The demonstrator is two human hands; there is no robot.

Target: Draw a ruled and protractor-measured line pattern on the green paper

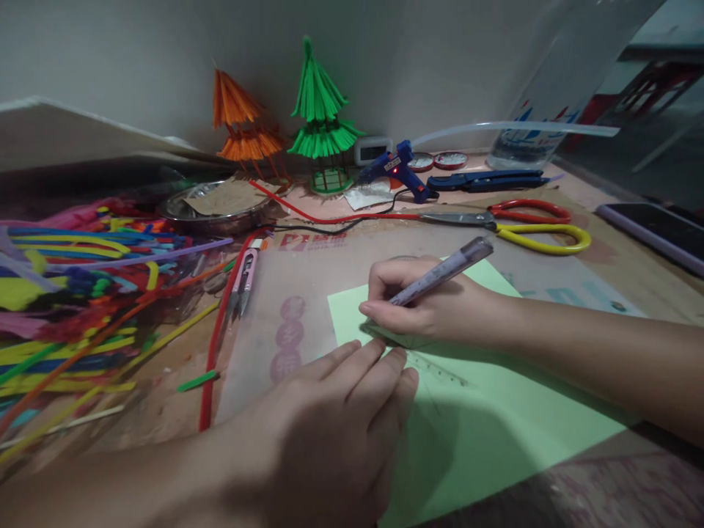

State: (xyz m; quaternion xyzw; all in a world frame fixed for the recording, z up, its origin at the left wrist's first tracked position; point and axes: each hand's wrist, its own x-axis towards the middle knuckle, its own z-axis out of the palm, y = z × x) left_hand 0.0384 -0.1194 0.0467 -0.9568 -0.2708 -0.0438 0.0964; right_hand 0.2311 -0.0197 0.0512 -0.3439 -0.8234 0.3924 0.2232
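Note:
A light green sheet of paper (495, 433) lies on a clear plastic sheet. My right hand (423, 301) is wrapped round a grey-purple pen (445, 271), its tip hidden behind the fingers near the upper part of the paper. Flat on the paper, my left hand (352, 411) has its fingers stretched out, their tips on the edge of a transparent ruler (440, 367). The two hands are close together, with the ruler just below the right one. Much of the ruler is covered by the hands.
Coloured pipe cleaners (82, 293) pile up at the left, beside pink snips (245, 282). Behind stand orange (239, 125) and green (322, 110) trees, a blue glue gun (401, 172), scissors (528, 224) and pliers (484, 180). A phone (660, 231) lies right.

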